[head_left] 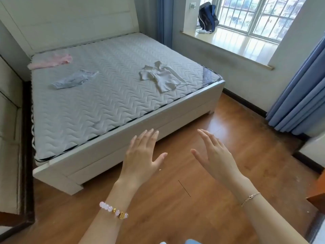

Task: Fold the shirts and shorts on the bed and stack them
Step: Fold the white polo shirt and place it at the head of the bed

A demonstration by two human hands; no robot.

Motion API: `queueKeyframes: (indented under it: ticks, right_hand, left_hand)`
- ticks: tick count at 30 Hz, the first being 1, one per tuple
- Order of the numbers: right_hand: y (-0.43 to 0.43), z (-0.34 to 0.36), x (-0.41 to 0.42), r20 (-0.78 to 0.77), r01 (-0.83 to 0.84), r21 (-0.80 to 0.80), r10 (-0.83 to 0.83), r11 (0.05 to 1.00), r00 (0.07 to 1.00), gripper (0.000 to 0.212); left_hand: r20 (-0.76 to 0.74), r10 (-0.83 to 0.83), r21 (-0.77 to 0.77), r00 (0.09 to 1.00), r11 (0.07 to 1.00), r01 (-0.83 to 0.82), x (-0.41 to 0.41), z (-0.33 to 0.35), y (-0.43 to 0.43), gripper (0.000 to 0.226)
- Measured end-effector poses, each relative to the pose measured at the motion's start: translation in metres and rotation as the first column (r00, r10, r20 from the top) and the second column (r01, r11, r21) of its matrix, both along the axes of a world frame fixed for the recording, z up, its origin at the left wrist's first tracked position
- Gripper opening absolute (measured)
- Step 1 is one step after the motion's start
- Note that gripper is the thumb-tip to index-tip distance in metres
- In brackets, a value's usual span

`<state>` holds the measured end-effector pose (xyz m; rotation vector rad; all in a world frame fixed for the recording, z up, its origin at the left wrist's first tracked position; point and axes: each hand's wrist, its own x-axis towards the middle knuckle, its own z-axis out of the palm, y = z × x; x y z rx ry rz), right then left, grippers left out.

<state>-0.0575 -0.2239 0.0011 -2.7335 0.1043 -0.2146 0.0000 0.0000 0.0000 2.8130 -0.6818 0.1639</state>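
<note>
Bare of any load, the left hand and the right hand are held palm-down over the brown wood-plank floor, fingers spread wide and straight, gripping nothing and touching nothing. A pink bead bracelet with gold charms circles the left wrist; a thin gold chain bracelet circles the right wrist. Just beyond the left fingertips stands the white wooden bed frame, carrying a grey quilted mattress with a chevron stitch pattern. All garments lie unfolded on this mattress, well apart from both hands and from each other. A white short-sleeved shirt lies rumpled ahead of the hands, near the mattress edge on the right-hand side. A pale blue crumpled garment lies farther off, ahead and to the left of the left hand. A pink garment lies farthest, at the far left corner against the white headboard. Beyond the right hand, a dark blue backpack stands on the pale window ledge, flanked by blue curtains.
</note>
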Motion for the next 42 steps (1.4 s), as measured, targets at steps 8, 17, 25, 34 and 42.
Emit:
queueKeyframes:
  ticks: [8,17,25,34,42]
  right_hand:
    - [-0.021,-0.004,0.071,0.041,0.004,0.005,-0.004,1.000,0.999,0.067]
    - [-0.090,-0.009,0.207,0.065,-0.017,0.014,0.017,1.000,0.998,0.067]
    - [-0.160,-0.003,0.337,0.031,-0.103,0.043,0.102,0.994,0.994,0.069]
    - [-0.198,-0.007,0.475,0.038,-0.150,-0.006,0.150,0.989,0.988,0.074]
    - [-0.214,-0.027,0.607,0.012,-0.149,-0.011,0.149,0.989,0.989,0.069]
  left_hand:
    - [0.059,-0.026,-0.043,0.998,0.999,0.029,0.070,-0.001,-0.017,0.073]
    - [0.076,0.007,-0.002,0.997,1.000,-0.007,0.195,-0.010,-0.085,0.074]
    - [0.097,0.069,0.023,0.993,0.997,-0.071,0.318,-0.003,-0.155,0.070]
    - [0.080,0.121,0.033,0.989,0.992,-0.124,0.442,-0.014,-0.185,0.068]
    - [0.042,0.110,0.017,0.993,0.994,-0.111,0.579,-0.031,-0.209,0.071]
